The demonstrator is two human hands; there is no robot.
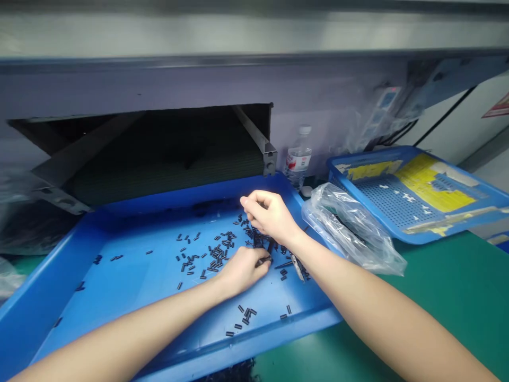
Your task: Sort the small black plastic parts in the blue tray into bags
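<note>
A: Left hand [242, 270], status?
B: Closed, palm down, fingertips gripping a black cylindrical piece [263, 260] just above the blue plastic tray [191, 192]. Loose pieces [212, 254] lie scattered across the tray floor.
A: Right hand [270, 215]?
B: Raised over the densest cluster, wrist bent, fingers loosely curled shut, nothing visible in them.

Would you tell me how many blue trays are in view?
2: the large tray in front, the perforated tray to its right; a blue edge at far right may be another.
</note>
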